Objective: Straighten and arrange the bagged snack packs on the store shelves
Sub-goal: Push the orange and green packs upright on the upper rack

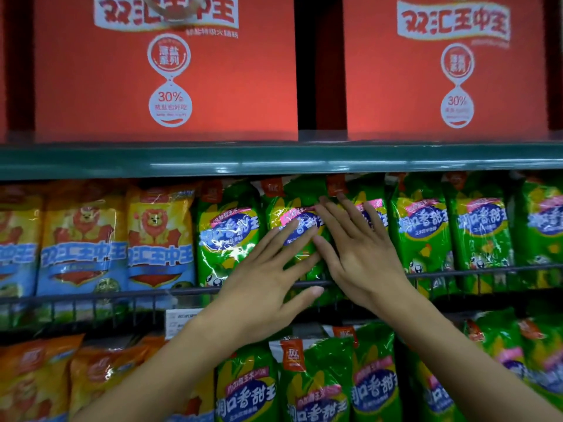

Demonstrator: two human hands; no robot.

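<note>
The wire rail (91,295) along the front of the middle shelf is taken as the landmark. Above it, only a narrow gap is left between the pack tops and the green shelf edge (274,161); the packs stand shoulder to shoulder, touching or overlapping, with almost no free room sideways.

Behind the rail, six green snack packs can be counted, the one furthest right being cut by the frame edge, and three yellow-and-blue packs (160,239) are seen to their left, the leftmost cut off. Two red cartons (164,71) are stood on the shelf above. Below the rail, further green and orange packs are shelved, partly hidden by the forearms.

The pressed green pack (300,236) is set above the rail near its middle, upright with a slight lean; it is glossy, wrinkled, marked with a blue label, a pink tag and a red corner tab.

The left hand (268,278) and the right hand (359,251) are laid flat on that pack, fingers straight and spread, fingertips nearly touching; nothing is gripped.
</note>
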